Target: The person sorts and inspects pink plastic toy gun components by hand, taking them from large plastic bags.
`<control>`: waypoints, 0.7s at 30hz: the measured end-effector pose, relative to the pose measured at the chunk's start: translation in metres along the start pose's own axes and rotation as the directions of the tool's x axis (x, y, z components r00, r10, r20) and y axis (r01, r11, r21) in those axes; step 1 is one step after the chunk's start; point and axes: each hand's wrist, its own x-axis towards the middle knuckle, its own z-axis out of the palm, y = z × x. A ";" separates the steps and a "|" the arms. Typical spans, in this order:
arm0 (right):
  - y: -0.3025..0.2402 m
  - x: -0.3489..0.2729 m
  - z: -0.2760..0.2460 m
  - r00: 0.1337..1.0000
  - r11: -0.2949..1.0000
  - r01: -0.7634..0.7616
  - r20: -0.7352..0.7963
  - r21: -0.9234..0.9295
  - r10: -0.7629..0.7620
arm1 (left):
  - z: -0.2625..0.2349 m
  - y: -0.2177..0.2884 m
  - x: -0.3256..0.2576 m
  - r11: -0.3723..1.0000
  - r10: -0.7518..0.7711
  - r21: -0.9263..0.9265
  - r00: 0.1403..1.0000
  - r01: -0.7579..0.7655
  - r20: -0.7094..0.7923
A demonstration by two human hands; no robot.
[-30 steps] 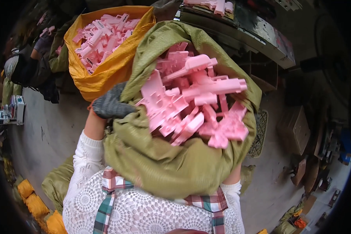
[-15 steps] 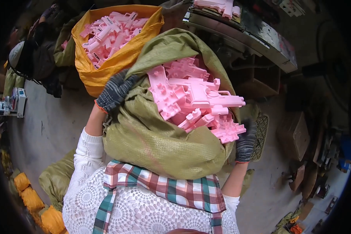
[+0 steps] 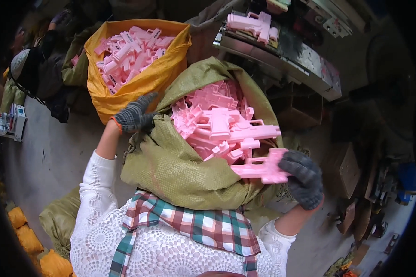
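Head view shows the green sack [image 3: 171, 171] of pink plastic parts [image 3: 222, 124] pressed against the person's chest. Gloved left hand [image 3: 133, 115] clutches its rim to keep it open; gloved right hand [image 3: 302, 177] grasps one pink part [image 3: 259, 167] at the edge. Behind stands a yellow sack [image 3: 138, 87].

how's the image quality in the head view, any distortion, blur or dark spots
Head view: strong fisheye bending with a black rim; soft even light keeps the pink plastic moulded parts in the olive woven sack sharp; the grey knit-gloved left hand and right hand show no blur; the right-side clutter falls into shadow.
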 end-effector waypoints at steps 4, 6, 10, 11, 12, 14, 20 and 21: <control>-0.007 -0.015 -0.022 0.937 0.908 -0.226 -0.177 0.354 0.302 | -0.034 0.057 0.014 0.978 0.030 -0.203 0.994 -0.051 -0.104; -0.015 0.001 -0.005 0.849 0.860 -0.155 -0.380 0.486 0.367 | -0.035 0.097 0.019 0.875 0.185 -0.440 0.979 -0.203 -0.084; -0.041 0.063 0.043 0.743 0.575 -0.035 -0.363 0.817 0.561 | -0.003 0.138 0.026 0.656 0.492 -0.615 0.866 -0.438 -0.092; -0.041 0.070 0.056 0.806 0.712 -0.156 -0.328 0.684 0.493 | 0.002 0.147 0.022 0.647 0.522 -0.588 0.844 -0.484 -0.121; -0.042 0.075 0.063 0.845 0.691 -0.184 -0.247 0.699 0.475 | 0.014 0.165 0.025 0.407 0.349 -0.862 0.924 -0.302 -0.159; -0.038 0.085 0.068 0.880 0.697 -0.137 -0.237 0.704 0.413 | 0.003 0.156 0.042 0.444 0.251 -0.880 0.966 -0.169 -0.059; -0.021 0.085 0.036 0.974 0.906 0.048 -0.220 0.420 0.050 | 0.005 0.143 0.054 0.518 0.174 -0.855 0.978 0.005 0.111; -0.026 0.086 0.036 0.991 0.952 0.057 -0.133 0.301 -0.018 | 0.008 0.143 0.052 0.522 0.242 -0.852 0.963 -0.027 0.118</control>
